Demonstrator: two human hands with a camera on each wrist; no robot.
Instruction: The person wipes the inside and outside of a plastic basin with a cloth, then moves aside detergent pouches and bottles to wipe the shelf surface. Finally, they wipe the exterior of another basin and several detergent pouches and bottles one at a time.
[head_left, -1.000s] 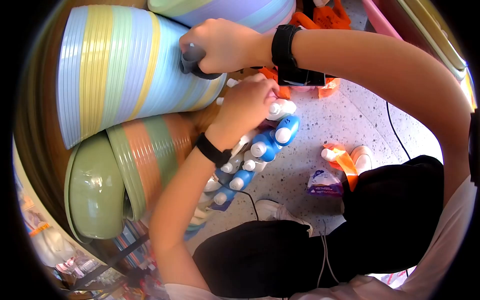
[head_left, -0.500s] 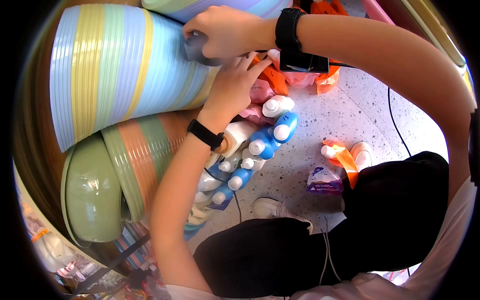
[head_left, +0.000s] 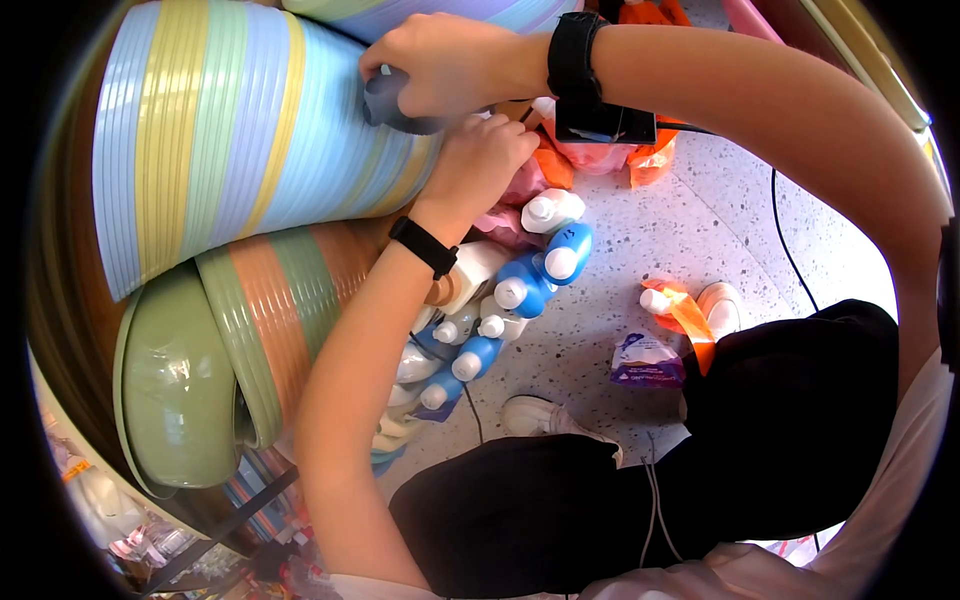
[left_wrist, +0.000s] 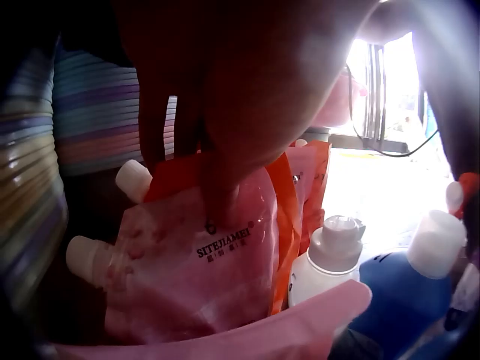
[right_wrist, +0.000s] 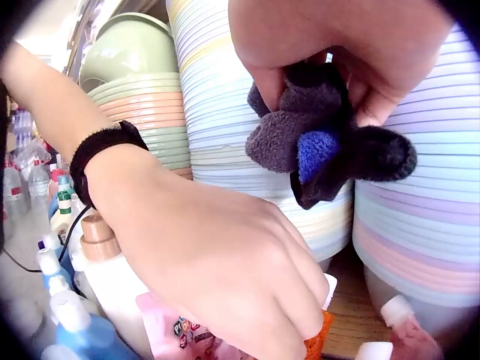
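"While the right hand (head_left: 440,65) is up by the basins, what is it holding?"

"It grips a dark grey, fuzzy fabric bundle with a blue patch (right_wrist: 322,142), pinched between thumb and curled fingers. The bundle hangs just below those fingers, in front of the tall stack of pastel-striped plastic basins (head_left: 225,130). Whether it touches them, I can't tell."

"And the left hand (head_left: 478,165)?"

"Near the right one and lower down. Its thumb lies on the front of a pink plastic pouch with a red-orange top edge (left_wrist: 225,262), its fingers behind, so it pinches that top edge. The pouch sits directly under the hand, with white caps at its side."

"What's around them?"

"Beside the pouch, a white bottle with a ribbed white cap (left_wrist: 336,247); then blue bottles with white caps (head_left: 520,285) and a white bottle with a brown cap (right_wrist: 116,292). Past the striped stack lie green-and-orange plastic basins (head_left: 270,310)."

"Farther out?"

"On the speckled floor (head_left: 600,240), a purple-and-white packet (head_left: 646,362) near an orange pouch with a white cap (head_left: 687,318), beside a white shoe (head_left: 720,308)."
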